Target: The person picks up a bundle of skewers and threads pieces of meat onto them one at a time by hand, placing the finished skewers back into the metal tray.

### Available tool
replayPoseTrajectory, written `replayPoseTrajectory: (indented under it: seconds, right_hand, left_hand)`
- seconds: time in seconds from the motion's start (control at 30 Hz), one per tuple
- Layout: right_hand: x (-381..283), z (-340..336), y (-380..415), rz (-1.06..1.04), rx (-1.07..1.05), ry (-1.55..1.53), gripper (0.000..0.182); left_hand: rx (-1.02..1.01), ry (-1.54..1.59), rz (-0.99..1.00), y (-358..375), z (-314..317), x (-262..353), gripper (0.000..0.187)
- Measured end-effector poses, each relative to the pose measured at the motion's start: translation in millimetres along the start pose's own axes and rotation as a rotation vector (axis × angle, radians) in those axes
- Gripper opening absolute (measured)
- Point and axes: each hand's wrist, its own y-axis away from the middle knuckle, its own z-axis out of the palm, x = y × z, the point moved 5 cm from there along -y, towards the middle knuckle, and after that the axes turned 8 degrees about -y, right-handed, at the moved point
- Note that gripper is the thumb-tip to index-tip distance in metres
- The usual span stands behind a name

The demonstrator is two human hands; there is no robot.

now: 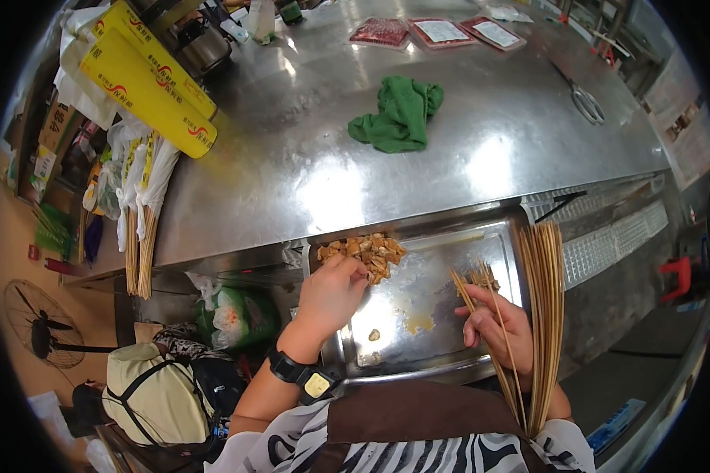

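Observation:
My left hand (333, 293), with a black watch on its wrist, reaches to a pile of small brown food chunks (383, 251) in the tray's far left corner. Its fingertips are pinched together at the pile's edge; what they hold is hidden. My right hand (501, 327) is closed around a few thin bamboo skewers (510, 369) over the tray's right side. Beyond its fingers, some skewered pieces (483, 276) show, partly hidden. A thick bundle of bamboo skewers (544, 303) stands just right of this hand, along the metal tray (434, 366). One loose chunk (374, 335) lies on the tray bottom.
On the steel table (292, 158) are a green cloth (398, 114), scissors (584, 102) and several packs of red meat (442, 33). Yellow film boxes (150, 91) and wrapped skewer bundles (146, 197) are at the left. Below are a green bag (241, 315) and a fan (43, 325).

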Motion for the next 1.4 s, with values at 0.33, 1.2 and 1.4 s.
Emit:
replayPoseTrajectory:
  seconds: [0.33, 1.2, 1.4]
  right_hand:
    - [0.1, 5.5, 0.7, 0.018, -0.010, 0.010, 0.039]
    - [5.4, 10.0, 6.2, 0.097, -0.048, 0.022, 0.039]
    - [6.4, 9.6, 5.2, 0.035, -0.084, 0.075, 0.040]
  left_hand:
    - [0.006, -0.145, 0.166, 2.4, 12.3, 15.6, 0.021]
    - [-0.428, 1.585, -0.536, -7.7, 64.6, 46.6, 0.015]
    - [-0.519, 1.714, -0.579, -5.4, 67.9, 59.1, 0.013]
